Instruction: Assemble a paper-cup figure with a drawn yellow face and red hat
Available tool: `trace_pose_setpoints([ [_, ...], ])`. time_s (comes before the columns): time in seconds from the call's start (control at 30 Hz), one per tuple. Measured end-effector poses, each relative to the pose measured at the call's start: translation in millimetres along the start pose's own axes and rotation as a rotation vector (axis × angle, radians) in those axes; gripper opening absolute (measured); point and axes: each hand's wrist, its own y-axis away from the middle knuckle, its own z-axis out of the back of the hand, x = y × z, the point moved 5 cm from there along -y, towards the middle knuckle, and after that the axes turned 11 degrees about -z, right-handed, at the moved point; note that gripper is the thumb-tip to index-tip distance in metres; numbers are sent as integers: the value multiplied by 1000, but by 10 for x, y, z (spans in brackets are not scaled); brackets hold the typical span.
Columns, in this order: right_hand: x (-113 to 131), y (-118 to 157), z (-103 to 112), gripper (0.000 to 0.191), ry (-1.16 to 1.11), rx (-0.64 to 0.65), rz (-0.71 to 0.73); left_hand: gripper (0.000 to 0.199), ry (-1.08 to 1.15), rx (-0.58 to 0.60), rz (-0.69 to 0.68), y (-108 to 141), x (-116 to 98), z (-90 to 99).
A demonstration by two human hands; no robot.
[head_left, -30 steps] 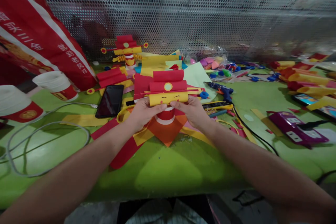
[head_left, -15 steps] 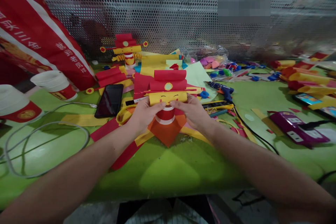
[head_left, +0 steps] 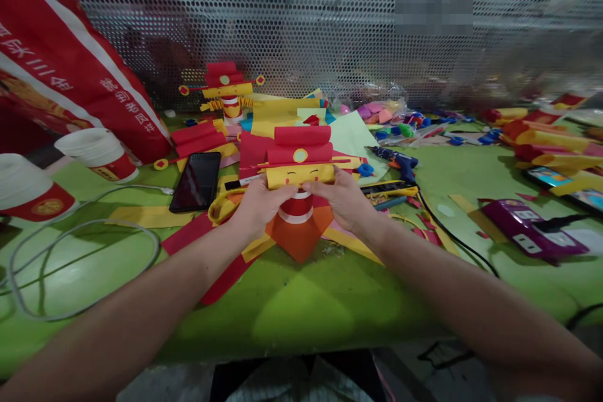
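Observation:
A paper figure's yellow head point(head_left: 301, 174), with closed eyes and red cheeks drawn on it, is held between my two hands. My left hand point(head_left: 258, 204) grips its left end and my right hand point(head_left: 346, 201) its right end, thumbs at the lower front edge. Above the face sits a red rolled-paper hat point(head_left: 301, 135) with a round yellow-rimmed badge. Directly beneath is a red and white paper cup point(head_left: 296, 207), standing over an orange paper piece point(head_left: 301, 240). Whether the head touches the cup is hidden.
A similar finished figure point(head_left: 230, 91) stands at the back left. Around lie a black phone point(head_left: 195, 181), stacked cups point(head_left: 98, 154), a white cable point(head_left: 157, 242), a blue glue gun point(head_left: 400, 162) with its cord, a purple power strip point(head_left: 532, 229) and paper scraps. A perforated metal panel point(head_left: 282, 19) rises behind.
Both hands keep their hold on the yellow head. The hat and head have shifted very slightly to the left.

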Motion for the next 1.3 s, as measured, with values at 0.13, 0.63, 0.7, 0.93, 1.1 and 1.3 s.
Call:
trace_pose_setpoints([
  [0.13, 13, 27, 25, 31, 23, 102, 14, 28, 32, 60, -30, 8, -53, 14],
  [0.63, -7, 28, 97, 32, 67, 181, 23, 22, -37, 153, -73, 5, -82, 118],
  [0.7, -11, 17, 115, 32, 76, 147, 27, 23, -31, 150, -70, 8, -74, 111],
  [0.93, 31, 29, 99, 35, 68, 194, 28, 28, -28, 143, -65, 0, -51, 134],
  [1.1, 56, 50, 92, 36, 63, 205, 56, 34, 1, 156, -60, 10, -80, 124],
  [1.3, 31, 35, 120, 37, 52, 187, 64, 23, 12, 148, -78, 13, -141, 104],
])
